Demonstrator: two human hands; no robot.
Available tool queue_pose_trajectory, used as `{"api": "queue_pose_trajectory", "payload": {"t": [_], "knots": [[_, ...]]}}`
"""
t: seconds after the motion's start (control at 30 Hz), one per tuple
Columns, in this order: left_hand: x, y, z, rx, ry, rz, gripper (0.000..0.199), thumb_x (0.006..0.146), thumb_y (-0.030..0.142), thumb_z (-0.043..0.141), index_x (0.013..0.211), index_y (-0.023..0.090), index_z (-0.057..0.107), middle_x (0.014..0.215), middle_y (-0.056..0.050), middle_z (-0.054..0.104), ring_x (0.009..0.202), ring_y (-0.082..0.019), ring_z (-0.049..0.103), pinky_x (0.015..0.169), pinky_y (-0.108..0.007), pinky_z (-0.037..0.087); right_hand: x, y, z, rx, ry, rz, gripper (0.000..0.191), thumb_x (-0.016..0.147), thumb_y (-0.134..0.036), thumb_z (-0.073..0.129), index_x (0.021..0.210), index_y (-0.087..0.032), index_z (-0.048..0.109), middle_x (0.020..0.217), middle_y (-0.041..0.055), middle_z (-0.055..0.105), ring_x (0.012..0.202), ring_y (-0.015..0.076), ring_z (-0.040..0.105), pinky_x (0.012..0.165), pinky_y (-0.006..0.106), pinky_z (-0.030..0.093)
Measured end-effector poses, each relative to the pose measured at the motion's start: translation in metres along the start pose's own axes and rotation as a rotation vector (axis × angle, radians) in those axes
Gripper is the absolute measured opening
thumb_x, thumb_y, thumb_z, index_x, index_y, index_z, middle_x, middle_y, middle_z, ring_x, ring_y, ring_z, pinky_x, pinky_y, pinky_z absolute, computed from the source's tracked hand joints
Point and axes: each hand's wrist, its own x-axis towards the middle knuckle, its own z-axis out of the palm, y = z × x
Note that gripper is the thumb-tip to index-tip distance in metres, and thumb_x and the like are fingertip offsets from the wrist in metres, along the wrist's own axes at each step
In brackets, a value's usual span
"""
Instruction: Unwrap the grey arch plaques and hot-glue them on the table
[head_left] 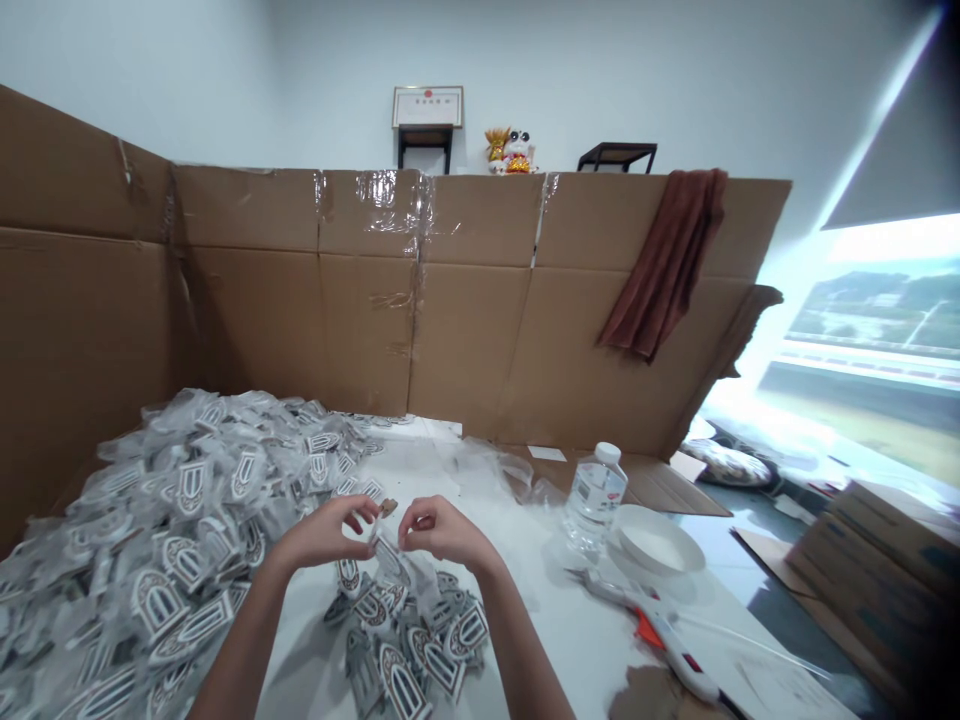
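Observation:
A small clear plastic bag [391,562] with a pale piece in it is between my hands, above a pile of arched window-shaped pieces [401,680]. My left hand [334,530] is curled at the bag's left side, its thumb against the edge. On the other side my right hand [442,532] has its fingers bent in and pinches the bag's edge. Just beyond the fingertips shows a small brown piece [388,508]; whether a finger touches it I cannot tell. The loose pieces below are grey-white with brown trim.
A large heap of bagged arched pieces [187,560] fills the left side. To the right stand a water bottle [594,505], a white bowl [660,540] and a glue gun [667,640] with a red trigger. Tall cardboard walls [360,320] enclose the back, with a brown cloth [667,265] over them.

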Motion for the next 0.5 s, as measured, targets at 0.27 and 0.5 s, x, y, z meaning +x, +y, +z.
{"api": "queue_pose_trajectory", "payload": {"t": [0.27,0.5], "knots": [[-0.006,-0.004,-0.009,-0.006,-0.147,-0.034,0.031,0.068,0.036,0.063,0.092,0.015,0.064,0.093,-0.003,0.065,0.081,-0.014,0.060,0.069,-0.021,0.045,0.002,0.004,-0.002,0.228,-0.121,0.065,0.015,0.064,-0.023,0.062,0.076,-0.014,0.065,0.064,-0.0021,0.054,0.048,0.0060,0.045,0.042,0.018,0.033],[-0.011,0.003,-0.009,0.052,-0.095,-0.053,0.027,0.071,0.034,0.059,0.088,0.014,0.064,0.087,-0.003,0.065,0.078,-0.015,0.060,0.066,-0.021,0.043,-0.002,0.007,-0.006,0.379,-0.160,0.012,0.016,0.065,-0.024,0.063,0.079,-0.014,0.061,0.066,-0.0013,0.054,0.058,0.0094,0.054,0.046,0.018,0.043]]}}
